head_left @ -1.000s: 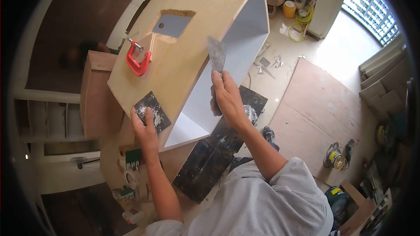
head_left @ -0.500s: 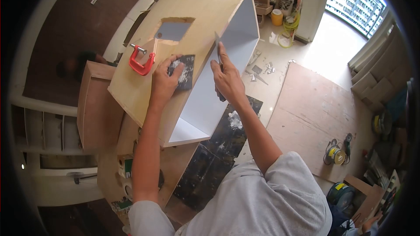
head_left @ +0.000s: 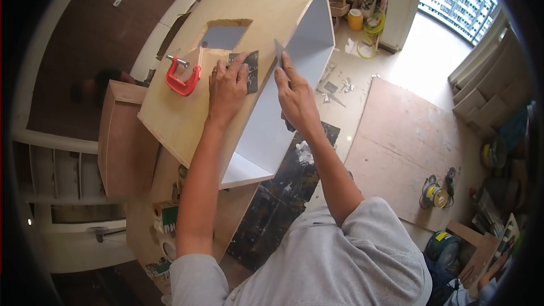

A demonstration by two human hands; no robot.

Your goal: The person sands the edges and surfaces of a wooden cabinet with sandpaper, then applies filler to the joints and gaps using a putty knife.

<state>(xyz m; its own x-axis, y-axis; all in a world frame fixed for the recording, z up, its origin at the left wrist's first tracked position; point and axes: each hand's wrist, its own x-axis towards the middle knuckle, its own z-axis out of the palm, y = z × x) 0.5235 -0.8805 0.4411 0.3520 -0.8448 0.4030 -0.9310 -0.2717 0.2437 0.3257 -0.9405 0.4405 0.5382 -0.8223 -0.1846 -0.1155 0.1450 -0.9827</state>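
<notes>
My left hand [head_left: 228, 84] grips a dark square sheet [head_left: 253, 76] flecked with white, close over the pale plywood face of a box-shaped cabinet [head_left: 175, 102]. In my right hand [head_left: 297, 99] is a putty knife [head_left: 279, 48], its pointed grey blade at the cabinet's long front edge and part of its dark handle showing below the palm. A red C-clamp [head_left: 183, 82] sits on the plywood left of my left hand, beside a rectangular cutout [head_left: 224, 35]. The cabinet's open side shows a white interior [head_left: 263, 130].
Below the cabinet lies a dark, white-spattered board [head_left: 272, 204]. A large plywood sheet [head_left: 402, 141] covers floor to the right, with a yellow-labelled spool [head_left: 436, 196] on it. Scraps [head_left: 334, 90] litter the floor. A yellow container [head_left: 355, 20] and hose [head_left: 371, 34] stand near the doorway.
My left hand has moved up and right with the dark sheet, which sits nearer the front edge and shows less white. My right hand and the putty knife have shifted only slightly.
</notes>
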